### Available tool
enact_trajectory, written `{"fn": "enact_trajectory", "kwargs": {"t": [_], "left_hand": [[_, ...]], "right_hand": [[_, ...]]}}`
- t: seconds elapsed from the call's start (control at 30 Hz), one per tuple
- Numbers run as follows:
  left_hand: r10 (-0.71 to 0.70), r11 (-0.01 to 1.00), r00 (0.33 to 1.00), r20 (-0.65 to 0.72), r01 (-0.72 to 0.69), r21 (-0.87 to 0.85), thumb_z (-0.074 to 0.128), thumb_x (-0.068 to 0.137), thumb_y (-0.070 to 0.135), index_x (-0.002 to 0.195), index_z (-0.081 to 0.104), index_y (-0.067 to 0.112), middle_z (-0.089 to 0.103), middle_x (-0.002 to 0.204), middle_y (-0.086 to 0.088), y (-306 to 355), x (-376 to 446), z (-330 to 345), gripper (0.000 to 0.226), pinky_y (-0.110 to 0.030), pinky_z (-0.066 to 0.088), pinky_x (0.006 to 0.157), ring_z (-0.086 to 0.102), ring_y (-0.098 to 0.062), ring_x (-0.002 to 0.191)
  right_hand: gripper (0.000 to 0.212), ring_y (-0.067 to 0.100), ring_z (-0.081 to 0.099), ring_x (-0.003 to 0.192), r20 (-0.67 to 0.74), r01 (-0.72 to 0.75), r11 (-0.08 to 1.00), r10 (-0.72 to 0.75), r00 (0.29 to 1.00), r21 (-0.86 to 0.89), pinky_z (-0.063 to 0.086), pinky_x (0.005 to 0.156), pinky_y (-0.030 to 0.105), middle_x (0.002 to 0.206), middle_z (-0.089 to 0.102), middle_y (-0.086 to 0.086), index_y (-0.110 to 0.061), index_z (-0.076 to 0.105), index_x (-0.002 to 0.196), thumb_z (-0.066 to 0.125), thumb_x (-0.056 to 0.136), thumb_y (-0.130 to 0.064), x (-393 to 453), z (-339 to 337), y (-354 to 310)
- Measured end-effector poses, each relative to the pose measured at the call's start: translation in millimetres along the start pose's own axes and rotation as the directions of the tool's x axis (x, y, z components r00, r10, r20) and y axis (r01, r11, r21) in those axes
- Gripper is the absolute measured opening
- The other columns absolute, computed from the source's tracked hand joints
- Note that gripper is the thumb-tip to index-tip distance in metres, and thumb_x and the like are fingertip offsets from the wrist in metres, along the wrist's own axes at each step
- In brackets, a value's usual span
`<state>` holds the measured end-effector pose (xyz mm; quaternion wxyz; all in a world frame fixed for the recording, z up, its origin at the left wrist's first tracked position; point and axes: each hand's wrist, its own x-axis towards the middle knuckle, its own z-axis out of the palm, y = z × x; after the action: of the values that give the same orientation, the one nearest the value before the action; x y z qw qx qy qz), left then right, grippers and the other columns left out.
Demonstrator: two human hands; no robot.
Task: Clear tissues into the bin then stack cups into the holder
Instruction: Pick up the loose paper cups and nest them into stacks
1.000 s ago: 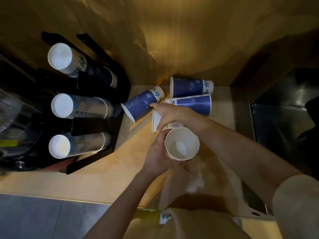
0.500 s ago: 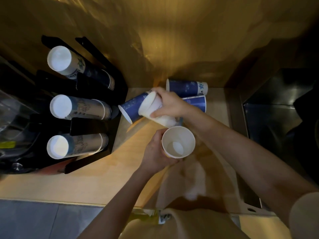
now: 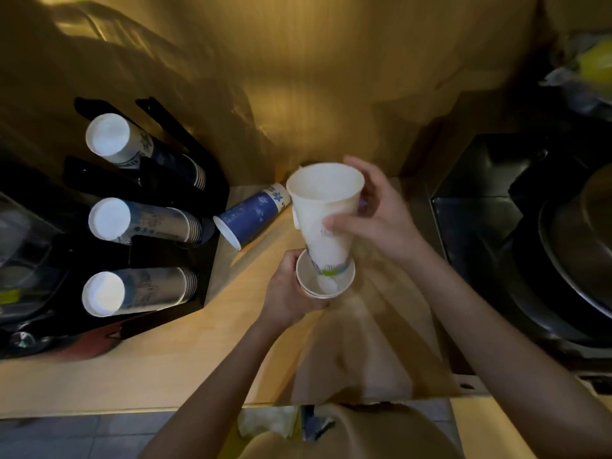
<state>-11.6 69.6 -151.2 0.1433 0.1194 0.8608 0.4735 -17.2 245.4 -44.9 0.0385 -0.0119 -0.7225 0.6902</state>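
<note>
On the left, the holder (image 3: 172, 207) already carried three cup stacks. A blue cup (image 3: 251, 215) lay on the bench (image 3: 165, 366), unstacked. My left hand (image 3: 288, 289) gripped nested cups (image 3: 326, 281); my right hand (image 3: 374, 213) clasped a white cup (image 3: 323, 210), its base entering them.

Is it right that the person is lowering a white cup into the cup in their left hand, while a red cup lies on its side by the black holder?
Not quite: the head view shows that the cup lying on its side is blue, not red. The rest holds: the right hand lowers the white cup into the cup in the left hand, beside the black holder.
</note>
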Motion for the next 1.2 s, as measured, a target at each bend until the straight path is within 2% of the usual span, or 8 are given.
{"fn": "enact_trajectory", "kwargs": {"t": [0.23, 0.43, 0.57, 0.77, 0.87, 0.93, 1.07, 1.2], "left_hand": [[0.04, 0.998, 0.999, -0.026, -0.041, -0.047, 0.09, 0.04, 0.034, 0.124, 0.035, 0.034, 0.045, 0.105, 0.033, 0, -1, 3, 0.101, 0.008, 0.034, 0.072, 0.051, 0.01, 0.095], [0.021, 1.0, 1.0, -0.02, -0.021, -0.002, 0.09, 0.04, 0.035, 0.107, 0.032, 0.038, 0.048, 0.109, 0.016, 0, 1, 0, 0.089, 0.002, 0.04, 0.065, 0.051, 0.001, 0.09], [0.026, 1.0, 1.0, -0.003, -0.026, 0.001, 0.089, 0.043, 0.034, 0.115, 0.034, 0.032, 0.046, 0.114, 0.015, 6, -7, 10, 0.09, -0.007, 0.04, 0.07, 0.049, -0.003, 0.101], [0.031, 0.999, 0.999, -0.008, -0.03, 0.018, 0.087, 0.05, 0.035, 0.132, 0.025, 0.025, 0.047, 0.126, 0.005, 21, -1, 8, 0.103, -0.028, 0.046, 0.083, 0.046, -0.009, 0.108], [0.063, 0.998, 0.997, 0.034, -0.063, -0.011, 0.086, 0.051, 0.035, 0.13, 0.025, 0.032, 0.044, 0.119, 0.014, 41, 4, 17, 0.1, -0.017, 0.042, 0.078, 0.044, -0.005, 0.106], [0.115, 0.993, 0.99, 0.078, -0.115, -0.001, 0.085, 0.053, 0.034, 0.131, 0.026, 0.031, 0.041, 0.12, 0.014, 53, 9, 27, 0.098, -0.013, 0.037, 0.078, 0.041, -0.003, 0.108], [0.168, 0.985, 0.972, 0.166, -0.173, 0.018, 0.084, 0.057, 0.031, 0.138, 0.021, 0.022, 0.041, 0.138, 0.0, 73, 13, 50, 0.103, -0.03, 0.041, 0.096, 0.041, -0.011, 0.12], [0.192, 0.979, 0.962, 0.193, -0.201, 0.028, 0.084, 0.056, 0.034, 0.134, 0.026, 0.024, 0.044, 0.136, -0.001, 79, 17, 68, 0.098, -0.033, 0.044, 0.094, 0.045, -0.016, 0.12]], "right_hand": [[0.091, 0.007, 0.048, 0.115, -0.014, -0.083, 0.95, 0.083, 0.996, -0.302, 0.048, 0.09, 0.027, 0.122, 0.048, -0.019, -0.046, 0.032, 0.123, 0.079, 0.046, -0.049, -50, 16, 54], [0.097, 0.007, 0.037, 0.122, 0.058, -0.089, 0.814, 0.149, 0.987, -0.573, 0.042, 0.096, 0.033, 0.136, 0.039, -0.009, -0.039, 0.027, 0.13, 0.078, 0.05, -0.056, -53, 10, 77], [0.095, 0.007, 0.043, 0.116, 0.043, -0.138, 0.842, 0.187, 0.981, -0.521, 0.045, 0.089, 0.029, 0.129, 0.043, -0.014, -0.042, 0.027, 0.126, 0.078, 0.047, -0.058, -63, 5, 82], [0.09, 0.008, 0.049, 0.108, 0.043, -0.211, 0.908, 0.242, 0.969, -0.362, 0.046, 0.08, 0.022, 0.118, 0.048, -0.015, -0.04, 0.033, 0.122, 0.088, 0.051, -0.035, -53, 1, 75], [0.087, 0.004, 0.049, 0.101, 0.0, -0.218, 0.909, 0.233, 0.973, -0.356, 0.043, 0.075, 0.016, 0.109, 0.046, -0.025, -0.042, 0.034, 0.12, 0.088, 0.053, -0.03, -55, -16, 68], [0.089, 0.006, 0.05, 0.102, -0.059, -0.242, 0.909, 0.237, 0.97, -0.34, 0.045, 0.077, 0.019, 0.111, 0.047, -0.021, -0.04, 0.034, 0.122, 0.088, 0.053, -0.029, -60, -32, 65], [0.094, 0.011, 0.048, 0.11, -0.129, -0.241, 0.919, 0.21, 0.969, -0.311, 0.045, 0.083, 0.021, 0.121, 0.046, -0.01, -0.028, 0.034, 0.129, 0.089, 0.053, -0.018, -75, -60, 64], [0.094, 0.012, 0.046, 0.114, -0.153, -0.263, 0.911, 0.225, 0.962, -0.316, 0.045, 0.094, 0.032, 0.124, 0.045, -0.009, -0.026, 0.034, 0.129, 0.088, 0.054, -0.016, -81, -76, 68]]}}
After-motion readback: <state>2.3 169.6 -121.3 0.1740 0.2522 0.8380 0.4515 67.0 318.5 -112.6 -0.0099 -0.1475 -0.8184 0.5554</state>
